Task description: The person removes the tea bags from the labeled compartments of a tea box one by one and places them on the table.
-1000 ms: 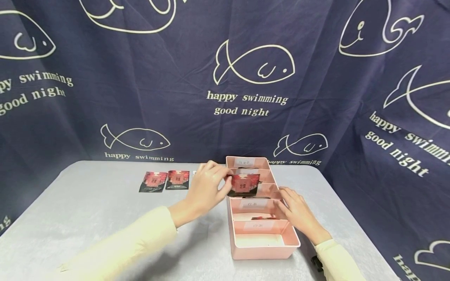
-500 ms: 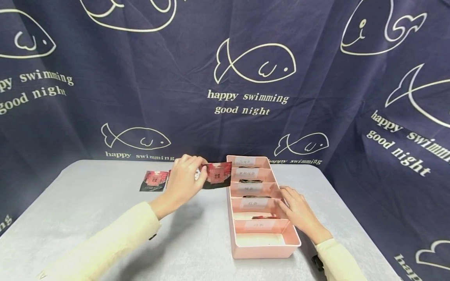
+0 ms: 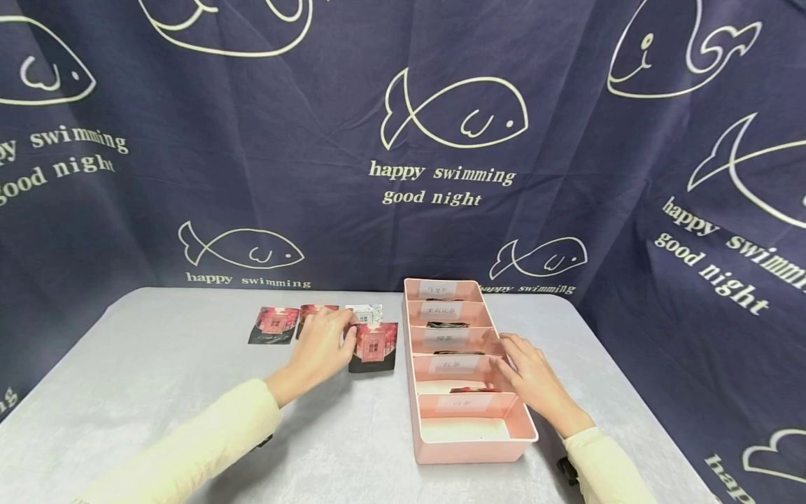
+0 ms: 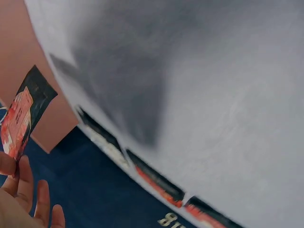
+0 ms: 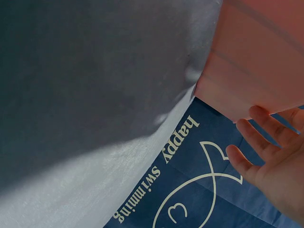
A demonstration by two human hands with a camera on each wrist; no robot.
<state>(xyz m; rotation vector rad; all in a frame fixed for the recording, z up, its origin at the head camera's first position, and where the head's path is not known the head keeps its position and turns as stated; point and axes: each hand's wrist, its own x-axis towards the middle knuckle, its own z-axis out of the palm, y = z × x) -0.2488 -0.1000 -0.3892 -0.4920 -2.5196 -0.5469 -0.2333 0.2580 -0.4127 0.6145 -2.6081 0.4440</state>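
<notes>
Between its thumb and finger my left hand [image 3: 321, 346] pinches a red-and-black tea sachet [image 3: 373, 350] by its edge, left of the pink divided box [image 3: 469, 453]. The left wrist view shows this sachet [image 4: 23, 109] raised off the table, its lettered front visible. On the table behind the left hand lie a red-and-black sachet [image 3: 274, 325], another like it [image 3: 310, 310], partly hidden by the hand, and a pale patterned sachet [image 3: 371, 309], partly covered. My right hand [image 3: 538, 381] rests against the box's right side, fingers fairly straight, some fingertips at the rim.
White labels with Chinese characters mark the box's several compartments; dark sachet edges [image 3: 448, 325] show in some, and a red sachet [image 3: 472, 390] lies in one nearer the front. The box stands on a grey table [image 3: 352, 441] before a navy fish-print curtain [image 3: 340, 175].
My left hand has carried the red-and-black sachet from above the box leftward, then lower and slightly toward me, turning its front. The right hand and box have stayed put.
</notes>
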